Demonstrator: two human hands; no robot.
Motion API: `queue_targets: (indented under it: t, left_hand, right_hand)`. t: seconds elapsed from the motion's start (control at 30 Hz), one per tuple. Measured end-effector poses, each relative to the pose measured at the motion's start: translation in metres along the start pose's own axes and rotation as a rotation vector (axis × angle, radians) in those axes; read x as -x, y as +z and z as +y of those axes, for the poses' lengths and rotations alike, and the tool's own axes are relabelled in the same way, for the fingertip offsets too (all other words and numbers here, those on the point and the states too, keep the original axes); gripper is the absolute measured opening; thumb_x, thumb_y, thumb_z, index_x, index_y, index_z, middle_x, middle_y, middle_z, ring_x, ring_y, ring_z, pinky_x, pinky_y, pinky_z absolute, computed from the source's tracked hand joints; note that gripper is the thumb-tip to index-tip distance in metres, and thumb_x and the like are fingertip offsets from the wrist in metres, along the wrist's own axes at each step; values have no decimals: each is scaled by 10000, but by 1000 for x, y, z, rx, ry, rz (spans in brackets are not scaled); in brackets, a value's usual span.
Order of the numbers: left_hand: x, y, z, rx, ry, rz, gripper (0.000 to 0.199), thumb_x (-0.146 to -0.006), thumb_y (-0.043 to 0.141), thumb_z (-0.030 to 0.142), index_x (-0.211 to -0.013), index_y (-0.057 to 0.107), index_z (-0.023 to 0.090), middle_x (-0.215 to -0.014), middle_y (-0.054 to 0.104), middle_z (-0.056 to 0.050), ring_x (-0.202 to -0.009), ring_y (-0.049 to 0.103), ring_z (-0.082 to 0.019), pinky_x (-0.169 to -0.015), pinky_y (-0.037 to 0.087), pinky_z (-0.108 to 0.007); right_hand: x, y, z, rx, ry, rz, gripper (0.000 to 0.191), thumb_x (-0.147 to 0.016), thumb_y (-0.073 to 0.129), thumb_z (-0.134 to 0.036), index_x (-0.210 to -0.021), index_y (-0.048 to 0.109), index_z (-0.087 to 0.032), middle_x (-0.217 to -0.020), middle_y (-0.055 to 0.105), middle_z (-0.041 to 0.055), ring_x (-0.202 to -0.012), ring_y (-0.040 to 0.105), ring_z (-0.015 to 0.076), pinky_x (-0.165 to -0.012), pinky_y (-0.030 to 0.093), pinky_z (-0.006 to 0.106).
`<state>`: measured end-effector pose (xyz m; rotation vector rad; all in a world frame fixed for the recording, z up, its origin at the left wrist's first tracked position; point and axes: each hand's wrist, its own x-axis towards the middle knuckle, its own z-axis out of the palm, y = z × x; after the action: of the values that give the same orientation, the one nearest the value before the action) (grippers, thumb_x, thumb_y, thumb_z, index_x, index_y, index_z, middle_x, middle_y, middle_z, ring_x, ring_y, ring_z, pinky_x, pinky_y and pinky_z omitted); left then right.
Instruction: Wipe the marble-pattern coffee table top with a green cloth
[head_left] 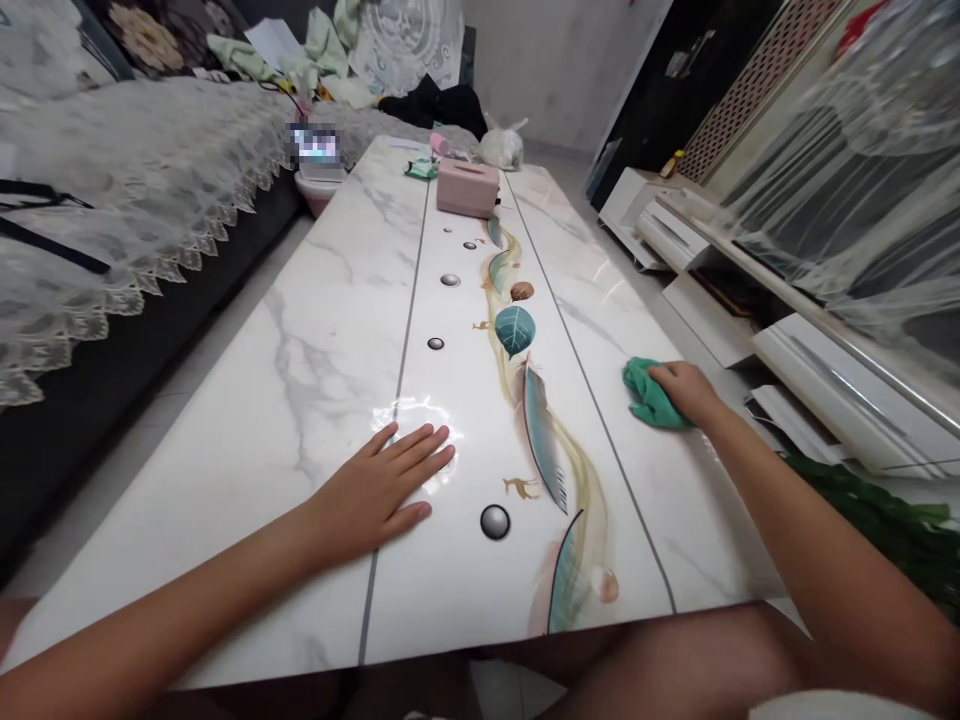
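Note:
A long glossy white table (337,350) with a marble pattern stretches away from me, with printed leaves and feathers down its middle strip. My left hand (397,475) lies flat on the near left part, fingers spread and nothing under them that I can see. At the table's right edge, my right hand (686,390) grips a bunched green cloth (654,395) against the surface. The cloth is crumpled, and part of it is hidden beneath the fingers.
Toward the far end stand a pink tissue box (467,188), a small green packet (421,168) and a white plastic bag (502,147). A lace-covered sofa (150,170) runs along the left. A white cabinet (810,370) stands on the right, with a green plant (862,510) nearer me.

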<state>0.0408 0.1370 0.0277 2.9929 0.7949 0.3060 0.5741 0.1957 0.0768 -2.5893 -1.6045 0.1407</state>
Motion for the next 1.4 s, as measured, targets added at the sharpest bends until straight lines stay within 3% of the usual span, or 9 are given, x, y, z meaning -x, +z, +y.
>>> queue_targets:
  t: [0.1, 0.3, 0.37, 0.47, 0.63, 0.83, 1.0, 1.13, 1.4]
  left_hand:
    - [-1, 0, -1, -3, -6, -1, 623, -1087, 333, 445, -1668, 183, 277, -1699, 265, -8, -1571, 236, -189, -1268, 38, -383]
    - [-2, -4, 0, 17, -10, -63, 607, -1087, 324, 466, -1648, 270, 243, -1689, 281, -26, -1568, 250, -210, -1267, 70, -403]
    - [-2, -4, 0, 14, -17, -63, 602, -1088, 317, 465, -1645, 279, 241, -1688, 280, -26, -1568, 250, -207, -1267, 60, -402]
    - [-3, -4, 0, 13, -18, -45, 602, -1088, 319, 463, -1646, 278, 242, -1685, 289, -29, -1566, 254, -206, -1266, 67, -400]
    - [-3, -3, 0, 30, -10, -30, 608, -1083, 333, 467, -1651, 260, 264, -1681, 306, -24, -1560, 271, -212, -1263, 88, -405]
    - [-3, -3, 2, 11, -23, -23, 624, -1078, 348, 438, -1666, 202, 288, -1686, 299, -20, -1557, 278, -218, -1264, 102, -407]
    - [-2, -4, 2, -20, -13, -24, 635, -1068, 385, 424, -1663, 215, 281, -1693, 288, -5, -1563, 262, -203, -1269, 65, -390]
    - [-2, -4, 3, -33, -16, -2, 660, -1064, 402, 427, -1670, 176, 291, -1697, 279, 12, -1569, 242, -190, -1273, 21, -364]
    - [-1, -6, 4, -13, -13, -35, 688, -1062, 398, 429, -1679, 123, 297, -1694, 280, -7, -1561, 267, -219, -1274, 61, -393]
  right_hand:
    - [59, 7, 22, -51, -74, -13, 380, -899, 481, -456, -701, 679, -198, -740, 696, 102, -767, 647, 273, -667, 441, 327]
    - [183, 17, 57, -157, -181, -24, 533, -850, 399, -621, -729, 727, -219, -729, 733, 94, -700, 683, 307, -621, 480, 361]
    - [205, 17, 60, -153, -169, -36, 566, -843, 382, -655, -724, 731, -226, -734, 740, 85, -699, 693, 307, -615, 489, 363]
    - [215, 18, 60, -143, -152, -26, 581, -837, 369, -666, -726, 736, -229, -746, 745, 88, -715, 703, 321, -619, 500, 379]
    - [194, 24, 60, -102, -137, 119, 585, -875, 351, -633, -831, 767, -223, -810, 756, 122, -778, 708, 360, -654, 499, 415]
    - [123, 26, 43, 63, -121, 191, 570, -926, 339, -568, -891, 782, -212, -822, 739, 171, -826, 681, 381, -631, 431, 395]
    - [59, 21, 10, 142, -54, 210, 529, -961, 372, -511, -973, 787, -183, -913, 742, 191, -894, 676, 379, -644, 402, 374]
    - [26, 17, -12, 168, 13, 211, 515, -981, 387, -481, -1032, 783, -155, -965, 737, 203, -938, 672, 370, -670, 402, 363]
    - [-29, 14, -28, 153, 105, 206, 541, -1018, 380, -468, -1182, 755, -114, -1084, 716, 233, -996, 650, 345, -727, 399, 359]
